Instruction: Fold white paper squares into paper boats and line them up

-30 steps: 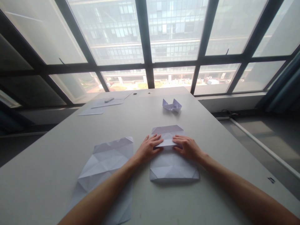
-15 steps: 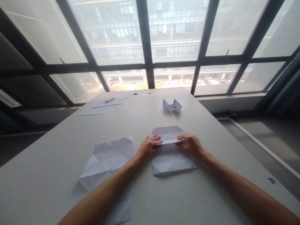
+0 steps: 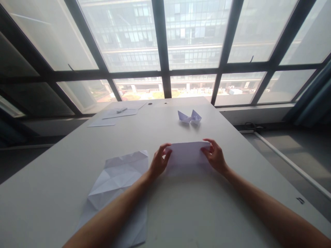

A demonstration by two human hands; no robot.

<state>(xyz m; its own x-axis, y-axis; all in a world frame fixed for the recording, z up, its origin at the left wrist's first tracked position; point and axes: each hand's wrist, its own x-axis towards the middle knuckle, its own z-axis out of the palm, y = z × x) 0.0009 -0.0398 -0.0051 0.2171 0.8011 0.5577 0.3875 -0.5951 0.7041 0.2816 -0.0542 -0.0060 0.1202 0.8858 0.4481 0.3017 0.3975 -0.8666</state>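
Note:
A folded sheet of white paper [image 3: 187,153] stands on edge between my hands, its near face towards me. My left hand [image 3: 160,159] pinches its left end between thumb and fingers. At the opposite end my right hand [image 3: 215,156] holds the paper the same way, thumb on the near side. The far side of the sheet is hidden. Left of it lies a larger creased sheet [image 3: 116,175], partly covered by my left forearm. Beyond my hands sits a folded paper boat shape [image 3: 190,117] with two raised points.
Flat paper sheets [image 3: 102,122] lie at the far left of the white table [image 3: 178,213], with a small white object [image 3: 122,110] on top. Two round holes show near the far edge. Large windows rise behind the table, and a small dark mark [image 3: 300,200] is at the right.
The paper was lying spread with a raised middle fold; now it is folded up and stands on edge. Both hands have shifted from that fold to the sheet's two ends.

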